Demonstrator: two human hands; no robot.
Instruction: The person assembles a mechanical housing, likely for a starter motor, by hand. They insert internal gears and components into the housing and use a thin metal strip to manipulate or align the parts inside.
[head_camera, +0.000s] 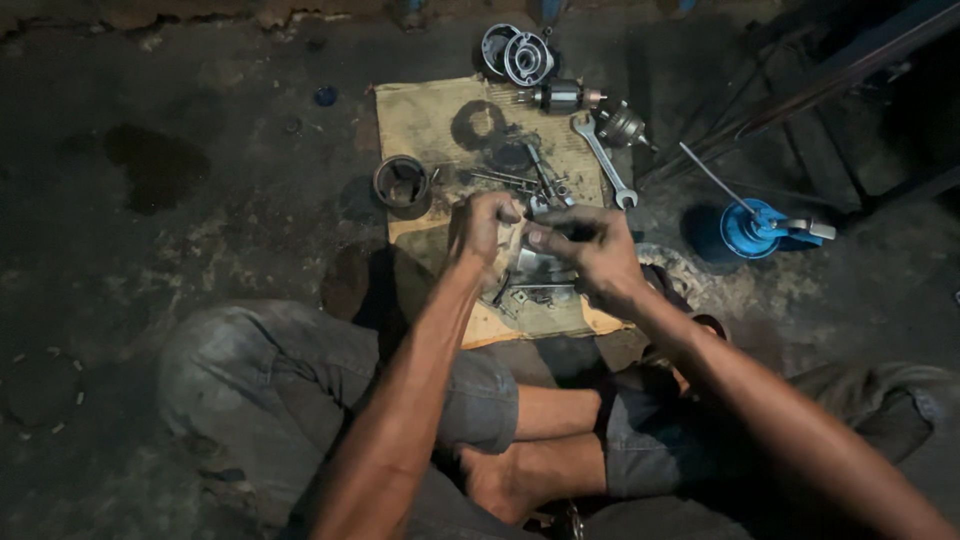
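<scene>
Head view shows us seated cross-legged on a dark concrete floor (180, 120), with a stained sheet of cardboard (430, 115) laid out ahead of our knees. Our left hand (482, 228) is curled into a loose fist, its fingers (500, 208) pressed together around the edge of a small metal part (540, 262) held above the near half of the cardboard. Our right hand (590, 250) meets it from the other side, thumb and forefinger pinching the same part; what exactly the part is we cannot tell in the dim light. At the cardboard's left edge stands a short dark cylindrical housing (402, 184). Near the far right corner lie an armature (562, 97) and a combination wrench (603, 160), with a round end cover (525, 56) just beyond the far edge. A blue oil can (755, 228) sits on the floor, well off the right edge.
</scene>
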